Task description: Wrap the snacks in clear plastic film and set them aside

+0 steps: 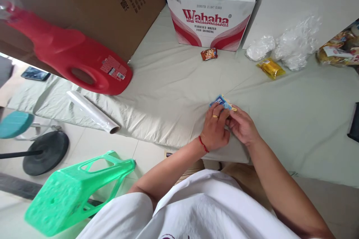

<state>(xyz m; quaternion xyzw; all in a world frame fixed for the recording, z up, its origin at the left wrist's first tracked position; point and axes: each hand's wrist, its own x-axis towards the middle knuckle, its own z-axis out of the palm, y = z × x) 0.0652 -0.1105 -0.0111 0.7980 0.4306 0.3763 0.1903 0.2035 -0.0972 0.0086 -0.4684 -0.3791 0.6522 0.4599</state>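
Observation:
A small blue and yellow snack packet (pixel 220 101) is between my two hands near the table's front edge. My left hand (pixel 215 126), with a ring and a red cord at its wrist, closes its fingers over the packet's near side. The fingers of my right hand (pixel 243 124) pinch the packet's right end. My thumbs and the lower part of the packet are partly hidden. Farther back, a brown snack packet (pixel 209 54) lies in front of the Wahaha water box (pixel 211 20). A yellow packet (pixel 271 68) lies to the right.
Crumpled clear plastic (pixel 297 44) and a bag of snacks (pixel 340 48) are at the back right. A large red bottle (pixel 81 52) stands at the left, by a brown cardboard box (pixel 112 7). A plastic film roll (pixel 92 112) lies along the left edge. A green stool (pixel 67 190) stands below.

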